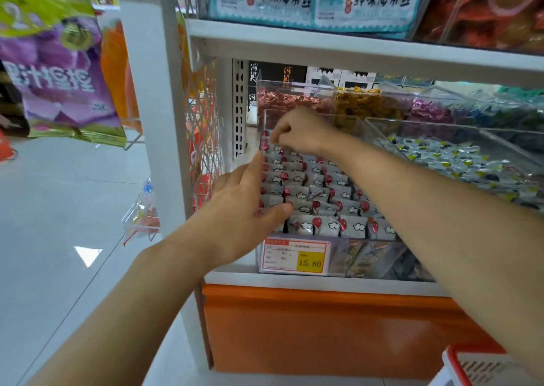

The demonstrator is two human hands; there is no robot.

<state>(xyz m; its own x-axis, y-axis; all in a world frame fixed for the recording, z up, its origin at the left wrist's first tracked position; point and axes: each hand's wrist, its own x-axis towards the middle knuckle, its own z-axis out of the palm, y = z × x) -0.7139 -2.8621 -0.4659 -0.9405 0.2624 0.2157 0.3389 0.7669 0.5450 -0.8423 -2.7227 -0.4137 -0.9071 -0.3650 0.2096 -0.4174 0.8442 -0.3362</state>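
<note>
Left hand [247, 212] flat, fingers straight, against packets [312, 191] along left edge of the bin [350, 120], right hand [300, 132] farther in, fingers curled pinching packets at far-left corner.

The small packets [306, 197] were silvery-white pillow sachets, each printed with a red balloon and a white cloud. They stood upright on edge, pressed close together in tidy rows running front to back. They filled the left compartment of a clear plastic bin [347, 120] on the lower shelf [294, 279]. The front row faced outward just behind the bin's front wall. The far rows reached the back-left corner and were partly hidden there.
</note>
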